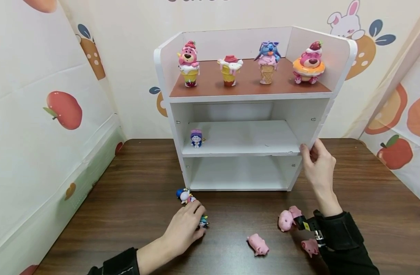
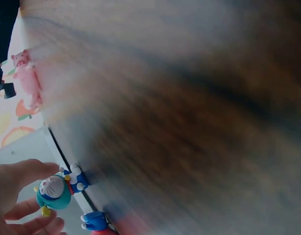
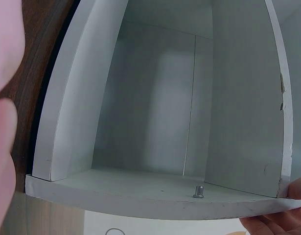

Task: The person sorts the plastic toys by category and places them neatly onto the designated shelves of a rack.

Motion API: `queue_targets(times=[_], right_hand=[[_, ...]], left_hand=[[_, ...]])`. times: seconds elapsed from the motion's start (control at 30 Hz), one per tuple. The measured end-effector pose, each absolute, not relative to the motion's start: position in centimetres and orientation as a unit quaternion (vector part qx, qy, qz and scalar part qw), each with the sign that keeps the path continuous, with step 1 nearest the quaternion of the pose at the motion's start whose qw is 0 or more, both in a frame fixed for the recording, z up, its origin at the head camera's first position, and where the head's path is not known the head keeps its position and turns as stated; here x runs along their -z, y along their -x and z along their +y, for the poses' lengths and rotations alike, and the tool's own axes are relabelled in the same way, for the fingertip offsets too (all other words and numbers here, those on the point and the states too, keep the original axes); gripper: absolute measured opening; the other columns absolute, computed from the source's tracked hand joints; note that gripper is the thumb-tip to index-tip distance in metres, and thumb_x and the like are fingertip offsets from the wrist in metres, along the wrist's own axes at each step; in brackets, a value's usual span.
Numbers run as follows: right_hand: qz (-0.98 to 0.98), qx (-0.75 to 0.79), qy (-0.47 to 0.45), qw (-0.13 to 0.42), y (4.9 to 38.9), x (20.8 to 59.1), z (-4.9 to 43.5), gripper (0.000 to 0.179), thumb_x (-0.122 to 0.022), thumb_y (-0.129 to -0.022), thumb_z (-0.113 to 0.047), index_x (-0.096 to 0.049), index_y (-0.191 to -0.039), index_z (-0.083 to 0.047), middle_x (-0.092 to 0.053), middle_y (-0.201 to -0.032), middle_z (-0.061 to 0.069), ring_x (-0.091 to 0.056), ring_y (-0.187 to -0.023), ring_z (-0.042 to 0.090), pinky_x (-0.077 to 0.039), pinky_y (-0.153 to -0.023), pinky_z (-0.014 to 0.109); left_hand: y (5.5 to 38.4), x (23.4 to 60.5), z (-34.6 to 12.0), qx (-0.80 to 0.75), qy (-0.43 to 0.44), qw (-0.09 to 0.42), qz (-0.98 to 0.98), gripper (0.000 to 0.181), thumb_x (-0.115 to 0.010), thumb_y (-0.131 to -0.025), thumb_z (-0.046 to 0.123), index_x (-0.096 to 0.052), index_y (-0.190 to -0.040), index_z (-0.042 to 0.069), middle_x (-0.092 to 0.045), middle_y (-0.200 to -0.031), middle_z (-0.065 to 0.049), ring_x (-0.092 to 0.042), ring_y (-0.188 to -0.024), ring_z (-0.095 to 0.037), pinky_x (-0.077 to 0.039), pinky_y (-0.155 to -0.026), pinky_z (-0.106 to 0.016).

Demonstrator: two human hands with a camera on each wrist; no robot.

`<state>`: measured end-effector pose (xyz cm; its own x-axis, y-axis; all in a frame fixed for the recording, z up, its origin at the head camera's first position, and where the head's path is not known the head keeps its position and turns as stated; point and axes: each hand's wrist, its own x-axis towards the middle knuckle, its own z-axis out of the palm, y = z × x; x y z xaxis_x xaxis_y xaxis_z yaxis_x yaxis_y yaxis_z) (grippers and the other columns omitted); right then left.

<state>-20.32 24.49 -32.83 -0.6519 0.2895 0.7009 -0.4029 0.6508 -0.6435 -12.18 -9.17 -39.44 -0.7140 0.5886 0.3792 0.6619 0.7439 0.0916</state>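
In the head view my left hand [image 1: 184, 227] is low over the table at the shelf's front left. Its thumb and fingers pinch a small blue-and-white cat figurine with a teal hat [image 2: 56, 190], seen closest in the left wrist view. Just beyond the fingers lies another small figurine with a blue part [image 1: 184, 195]. My right hand [image 1: 318, 164] grips the right side panel of the white shelf unit [image 1: 244, 154], thumb on the front edge and fingers on the outside. A small purple-hatted figurine [image 1: 196, 138] stands on the middle shelf's left.
Several pink pig figurines [image 1: 258, 244] lie on the brown table [image 1: 230, 217] near my right forearm. Along the top shelf stand a pink bear in a cup [image 1: 188, 65], a dessert cup [image 1: 230, 70], a blue figure on a cone [image 1: 267, 63] and a bear in a ring [image 1: 309, 65].
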Motion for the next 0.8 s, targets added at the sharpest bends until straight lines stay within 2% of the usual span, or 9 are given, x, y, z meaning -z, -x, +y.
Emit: queue_targets(times=[0.13, 0.23, 0.4, 0.57, 0.8], right_hand=[[-0.808, -0.414, -0.037, 0.418, 20.35, 32.83, 24.47, 0.024, -0.053, -0.086, -0.007, -0.058, -0.106, 0.005, -0.063, -0.092, 0.021, -0.053, -0.074, -0.011, -0.038, -0.059, 0.002], [-0.807, -0.413, -0.038, 0.420, 20.39, 32.84, 24.49, 0.023, -0.053, -0.086, -0.006, -0.058, -0.106, 0.005, -0.063, -0.092, 0.022, -0.053, -0.074, -0.011, -0.037, -0.059, 0.002], [-0.808, -0.412, -0.038, 0.419, 20.38, 32.91, 24.51, 0.023, -0.053, -0.086, -0.006, -0.058, -0.105, 0.005, -0.063, -0.092, 0.022, -0.048, -0.074, -0.016, -0.037, -0.059, 0.002], [-0.809, -0.411, -0.034, 0.418, 20.38, 32.89, 24.51, 0.023, -0.053, -0.086, -0.007, -0.058, -0.105, 0.005, -0.063, -0.092, 0.021, -0.054, -0.075, -0.008, -0.038, -0.059, 0.002], [-0.808, -0.413, -0.038, 0.419, 20.39, 32.89, 24.51, 0.022, -0.053, -0.086, -0.006, -0.058, -0.104, 0.006, -0.063, -0.091, 0.023, -0.046, -0.072, -0.020, -0.037, -0.059, 0.002]], left_hand=[[12.05, 39.29, -9.31, 0.199, 0.315, 0.096, -0.923, 0.040, -0.077, -0.063, 0.014, -0.055, -0.096, 0.006, -0.050, -0.093, -0.001, -0.050, -0.087, -0.015, -0.045, -0.075, -0.030], [12.05, 39.15, -9.37, 0.253, 0.303, 0.068, -0.916, 0.042, -0.076, -0.063, 0.010, -0.055, -0.098, 0.003, -0.052, -0.093, -0.003, -0.052, -0.084, -0.015, -0.046, -0.074, -0.029], [12.16, 39.02, -9.37, 0.292, 0.300, 0.056, -0.907, 0.030, -0.073, -0.066, 0.003, -0.057, -0.092, 0.003, -0.055, -0.087, -0.002, -0.054, -0.079, -0.013, -0.046, -0.071, -0.027], [12.25, 38.96, -9.33, 0.299, 0.300, 0.050, -0.905, 0.021, -0.070, -0.069, 0.000, -0.059, -0.086, 0.004, -0.056, -0.083, 0.000, -0.053, -0.077, -0.011, -0.046, -0.068, -0.024], [12.21, 38.69, -8.80, 0.309, 0.299, 0.063, -0.901, 0.020, -0.069, -0.069, 0.001, -0.060, -0.086, 0.004, -0.057, -0.082, 0.000, -0.054, -0.076, -0.010, -0.045, -0.067, -0.023]])
